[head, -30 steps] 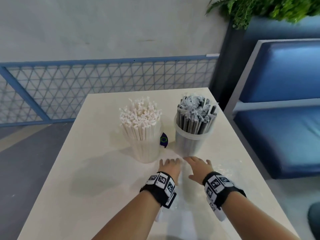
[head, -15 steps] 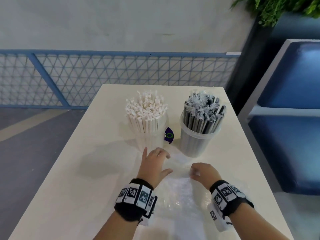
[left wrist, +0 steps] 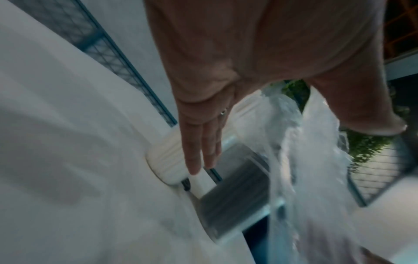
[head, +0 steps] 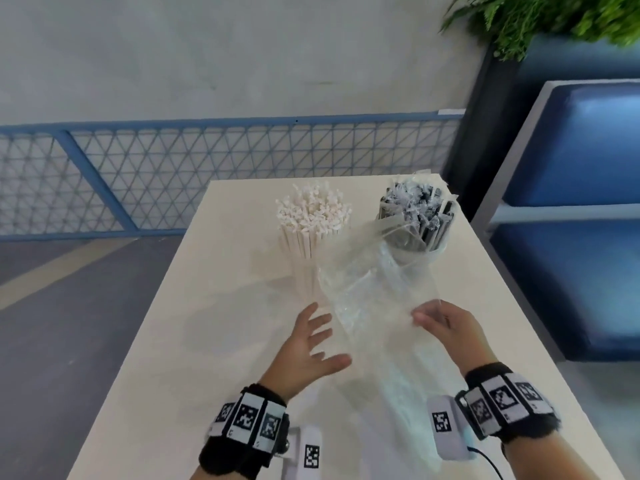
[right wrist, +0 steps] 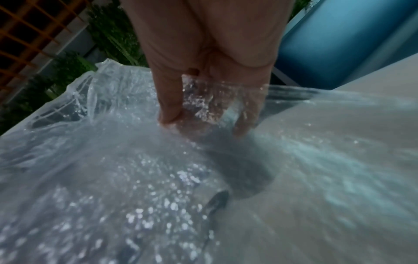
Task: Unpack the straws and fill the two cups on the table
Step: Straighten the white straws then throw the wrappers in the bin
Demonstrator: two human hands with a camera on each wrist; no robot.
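Two clear cups stand at the far middle of the table [head: 194, 341]. The left cup [head: 306, 278] is packed with white paper-wrapped straws [head: 313, 211]; the right cup [head: 420, 259] holds black straws [head: 415, 211] in clear sleeves. My right hand [head: 438, 322] pinches an empty clear plastic bag [head: 377, 299] and holds it up off the table in front of the cups; the right wrist view shows thumb and fingers [right wrist: 167, 107] closed on the film [right wrist: 135, 169]. My left hand [head: 308, 348] hovers left of the bag with fingers [left wrist: 194, 155] straight and spread, holding nothing.
A blue mesh railing [head: 173, 174] runs behind the table. A blue upholstered bench [head: 571, 237] sits right of the table, with a dark planter and green plant [head: 540, 19] behind it. The table's left edge drops to a grey floor [head: 52, 323].
My right hand has lifted the plastic bag off the table, so it now hangs in front of the cups. My left hand has opened and drawn back to the left of the bag.
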